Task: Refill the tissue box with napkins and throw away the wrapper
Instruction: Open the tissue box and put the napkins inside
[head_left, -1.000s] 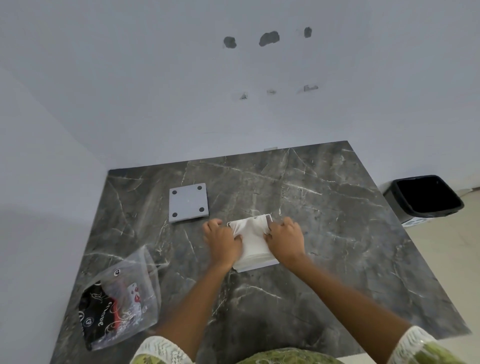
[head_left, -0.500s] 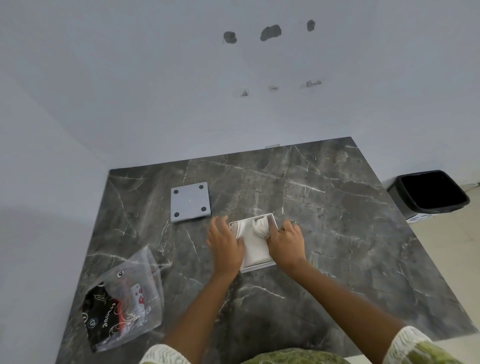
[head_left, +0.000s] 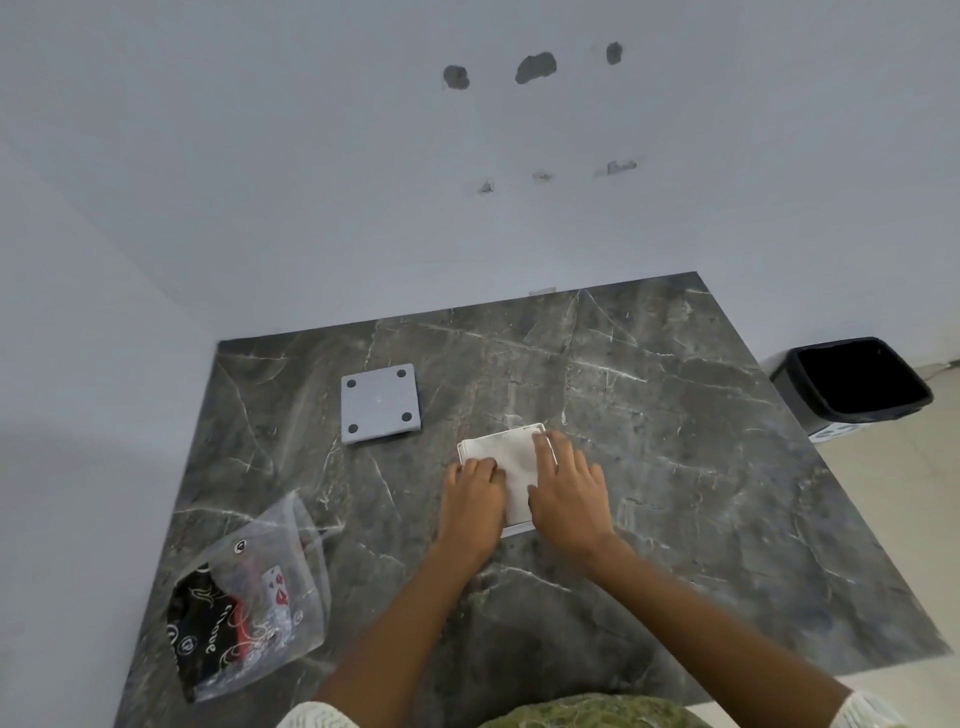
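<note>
The wrapper (head_left: 248, 603) lies at the table's (head_left: 675, 509) near left corner. Mid-table, the left hand (head_left: 471, 503) and right hand (head_left: 569, 496) press flat, fingers spread, on the napkins (head_left: 511, 462) in the open box (head_left: 519, 530). Beyond lies the grey lid (head_left: 380, 402); the bin (head_left: 857, 382) stands right.

From my feed the light is soft, even and cool, with no hard glare; the dark grey marble-patterned surface (head_left: 675, 467) shows only a dull sheen; faint shadows sit just under the two bare hands; the pale grey wall (head_left: 260, 182) darkens toward the left edge; wide-angle distortion bends the surface's edges outward; focus is fairly sharp centrally, softer at the bottom corners.
</note>
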